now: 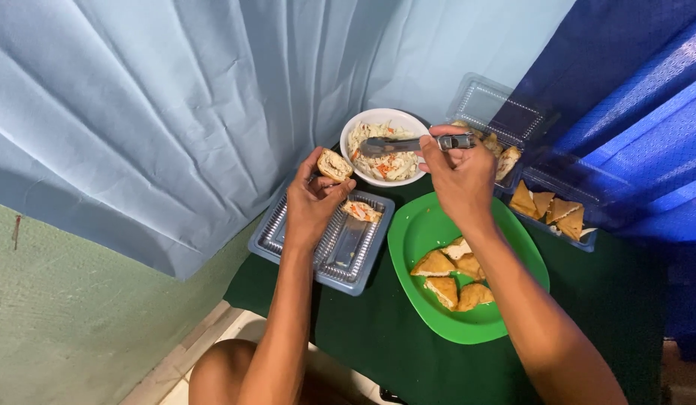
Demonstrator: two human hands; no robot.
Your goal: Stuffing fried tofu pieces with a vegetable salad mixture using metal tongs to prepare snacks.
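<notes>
My left hand (pixel 312 201) holds a golden fried piece (pixel 335 164), split open, above a clear plastic tray (pixel 288 232). Another filled piece (pixel 360 211) lies at the tray's far end. My right hand (pixel 459 172) grips metal tongs (pixel 408 144) whose tips reach into a white bowl (pixel 363 124) of shredded salad with orange bits (pixel 385 154). A green plate (pixel 430 225) just under my right forearm carries several fried triangular pieces (pixel 453 274).
Two clear plastic boxes hold more fried pieces at the back right, one (pixel 505 112) with its lid raised, the other (pixel 580 240) beside it. A dark green cloth (pixel 378 337) covers the small table. Pale blue and dark blue curtains hang behind. Floor tiles show below left.
</notes>
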